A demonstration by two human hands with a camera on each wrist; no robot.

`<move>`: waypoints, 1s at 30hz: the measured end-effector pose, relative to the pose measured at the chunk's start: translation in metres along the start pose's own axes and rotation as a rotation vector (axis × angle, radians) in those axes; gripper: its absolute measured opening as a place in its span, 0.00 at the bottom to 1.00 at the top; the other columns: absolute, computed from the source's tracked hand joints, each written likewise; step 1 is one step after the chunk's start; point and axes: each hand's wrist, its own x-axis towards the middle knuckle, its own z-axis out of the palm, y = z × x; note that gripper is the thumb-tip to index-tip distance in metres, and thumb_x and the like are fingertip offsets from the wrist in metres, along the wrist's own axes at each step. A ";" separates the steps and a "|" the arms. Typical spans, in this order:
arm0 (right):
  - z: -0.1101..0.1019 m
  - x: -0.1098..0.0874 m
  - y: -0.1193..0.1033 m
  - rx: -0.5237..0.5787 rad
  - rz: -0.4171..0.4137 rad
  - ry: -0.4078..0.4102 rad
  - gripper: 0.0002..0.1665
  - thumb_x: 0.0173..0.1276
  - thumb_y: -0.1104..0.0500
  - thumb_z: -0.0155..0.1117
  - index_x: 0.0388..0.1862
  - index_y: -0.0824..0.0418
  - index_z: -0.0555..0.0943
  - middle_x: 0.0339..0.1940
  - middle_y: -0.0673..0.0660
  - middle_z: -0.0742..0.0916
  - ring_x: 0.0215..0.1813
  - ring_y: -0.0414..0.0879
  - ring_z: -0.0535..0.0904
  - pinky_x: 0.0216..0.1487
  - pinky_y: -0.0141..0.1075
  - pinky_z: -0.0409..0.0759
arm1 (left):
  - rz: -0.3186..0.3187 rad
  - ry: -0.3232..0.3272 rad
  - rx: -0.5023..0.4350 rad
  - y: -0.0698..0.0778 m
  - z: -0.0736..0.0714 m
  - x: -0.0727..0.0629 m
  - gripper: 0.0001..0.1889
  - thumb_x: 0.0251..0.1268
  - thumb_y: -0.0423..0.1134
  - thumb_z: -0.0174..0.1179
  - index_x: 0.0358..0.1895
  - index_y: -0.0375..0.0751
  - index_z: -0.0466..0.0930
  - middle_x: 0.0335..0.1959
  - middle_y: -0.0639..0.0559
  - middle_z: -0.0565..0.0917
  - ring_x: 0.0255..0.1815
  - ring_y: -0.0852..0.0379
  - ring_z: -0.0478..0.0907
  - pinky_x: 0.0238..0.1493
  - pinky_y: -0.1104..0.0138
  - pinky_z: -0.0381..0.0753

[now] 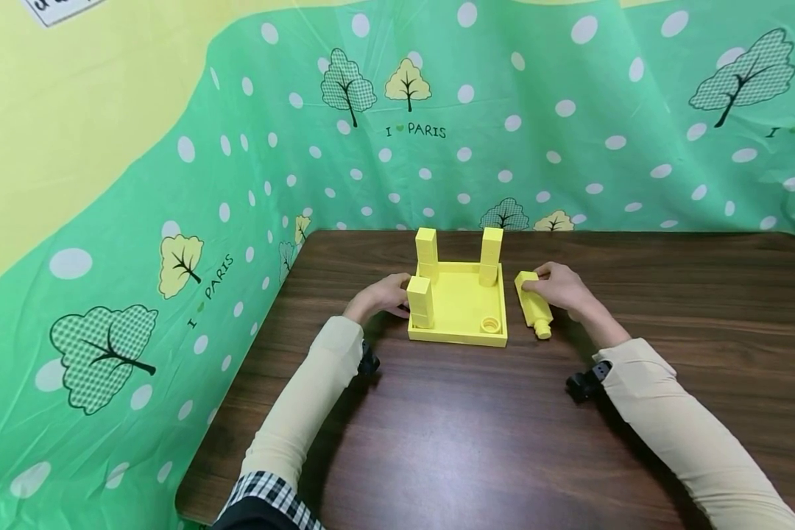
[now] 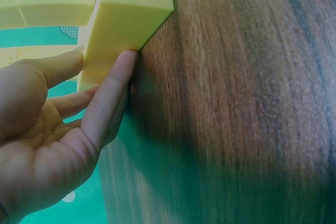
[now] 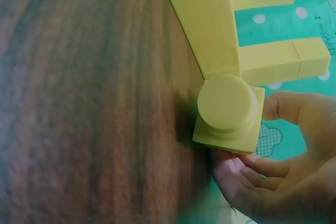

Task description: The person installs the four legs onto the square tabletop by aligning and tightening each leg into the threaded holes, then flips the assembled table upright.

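On the table lies an upside-down yellow toy tabletop (image 1: pixel 464 294), square with a raised rim. Square yellow legs stand upright at three corners; the near right corner has a round socket (image 1: pixel 490 324). My left hand (image 1: pixel 386 294) grips the tabletop's left side; in the left wrist view its thumb and fingers (image 2: pixel 107 95) meet the yellow edge. Just right of the tabletop, my right hand (image 1: pixel 563 285) pinches a loose yellow table leg (image 1: pixel 534 303) by its far end. That leg lies slanted, its round peg (image 3: pixel 224 103) facing me.
The dark wooden table (image 1: pixel 450 442) extends in front of both hands and to the right. A green dotted cloth (image 1: pixel 536 147) hangs behind the table and along its left side. Each wrist wears a small black camera (image 1: pixel 586 383).
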 end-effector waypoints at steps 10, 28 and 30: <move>-0.007 0.002 0.006 0.159 0.036 -0.019 0.38 0.71 0.48 0.55 0.68 0.74 0.61 0.67 0.74 0.65 0.61 0.63 0.69 0.58 0.51 0.77 | -0.008 0.010 -0.040 0.001 0.002 -0.002 0.29 0.68 0.23 0.50 0.71 0.37 0.57 0.47 0.41 0.75 0.42 0.53 0.78 0.49 0.58 0.84; -0.017 -0.006 0.000 0.266 0.023 0.013 0.37 0.71 0.46 0.56 0.67 0.72 0.63 0.64 0.69 0.70 0.60 0.60 0.72 0.56 0.44 0.80 | -0.008 0.016 -0.036 0.001 0.002 -0.003 0.29 0.66 0.22 0.50 0.70 0.37 0.57 0.52 0.40 0.74 0.45 0.52 0.79 0.50 0.57 0.83; -0.018 -0.008 -0.002 0.277 0.004 0.014 0.38 0.71 0.46 0.56 0.67 0.71 0.63 0.65 0.68 0.70 0.60 0.60 0.72 0.58 0.46 0.79 | -0.007 0.014 -0.034 0.002 0.002 -0.003 0.30 0.66 0.21 0.50 0.71 0.37 0.57 0.52 0.40 0.74 0.45 0.52 0.78 0.50 0.57 0.83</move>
